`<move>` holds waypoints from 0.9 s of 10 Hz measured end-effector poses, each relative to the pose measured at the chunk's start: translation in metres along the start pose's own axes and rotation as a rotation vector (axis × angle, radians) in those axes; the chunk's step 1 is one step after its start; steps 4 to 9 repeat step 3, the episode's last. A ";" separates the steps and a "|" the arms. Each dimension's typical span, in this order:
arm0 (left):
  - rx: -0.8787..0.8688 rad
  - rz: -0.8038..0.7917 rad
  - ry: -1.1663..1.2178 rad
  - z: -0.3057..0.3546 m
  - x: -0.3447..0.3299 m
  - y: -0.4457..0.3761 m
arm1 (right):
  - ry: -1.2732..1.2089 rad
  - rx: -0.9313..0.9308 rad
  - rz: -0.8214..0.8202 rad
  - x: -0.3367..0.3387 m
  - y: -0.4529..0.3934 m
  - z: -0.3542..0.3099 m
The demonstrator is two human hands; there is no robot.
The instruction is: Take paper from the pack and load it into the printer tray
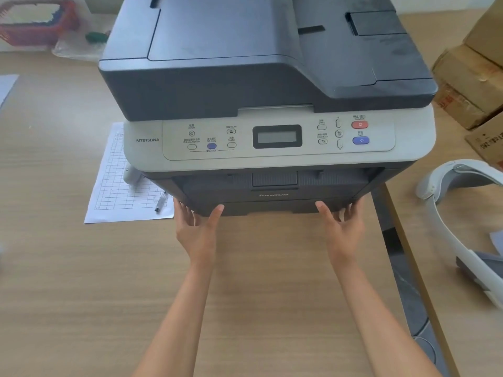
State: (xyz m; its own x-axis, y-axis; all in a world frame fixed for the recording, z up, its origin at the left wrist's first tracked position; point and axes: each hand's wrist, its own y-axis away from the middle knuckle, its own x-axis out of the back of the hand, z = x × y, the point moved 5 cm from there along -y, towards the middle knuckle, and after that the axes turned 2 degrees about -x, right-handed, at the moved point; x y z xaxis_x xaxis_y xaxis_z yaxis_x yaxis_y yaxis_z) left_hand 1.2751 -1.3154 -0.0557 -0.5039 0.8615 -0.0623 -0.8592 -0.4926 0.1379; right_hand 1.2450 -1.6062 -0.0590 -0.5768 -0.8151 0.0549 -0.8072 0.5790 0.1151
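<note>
A dark grey and silver printer (pixel 272 85) stands on a wooden table (pixel 258 268), its control panel facing me. At its bottom front sits the paper tray (pixel 272 206), flush with the body. My left hand (pixel 197 227) rests against the tray's left front corner, fingers spread, thumb on the tray face. My right hand (pixel 343 227) lies against the right front corner in the same way. Neither hand holds paper. No pack of paper is in sight.
A printed grid sheet (pixel 119 186) with a pen (pixel 160 202) lies left of the printer. A white curved device (pixel 449 213) is on the neighbouring table at right, cardboard boxes (pixel 471 85) behind it. A red basket (pixel 35 23) sits far left.
</note>
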 end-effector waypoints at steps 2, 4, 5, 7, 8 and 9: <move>0.047 -0.022 -0.023 0.006 0.001 0.003 | 0.046 -0.049 -0.030 0.001 0.000 -0.006; 0.063 -0.032 -0.051 0.017 0.005 0.022 | 0.149 -0.093 -0.057 0.004 0.015 -0.005; 0.063 -0.032 -0.051 0.017 0.005 0.022 | 0.149 -0.093 -0.057 0.004 0.015 -0.005; 0.063 -0.032 -0.051 0.017 0.005 0.022 | 0.149 -0.093 -0.057 0.004 0.015 -0.005; 0.063 -0.032 -0.051 0.017 0.005 0.022 | 0.149 -0.093 -0.057 0.004 0.015 -0.005; 0.063 -0.032 -0.051 0.017 0.005 0.022 | 0.149 -0.093 -0.057 0.004 0.015 -0.005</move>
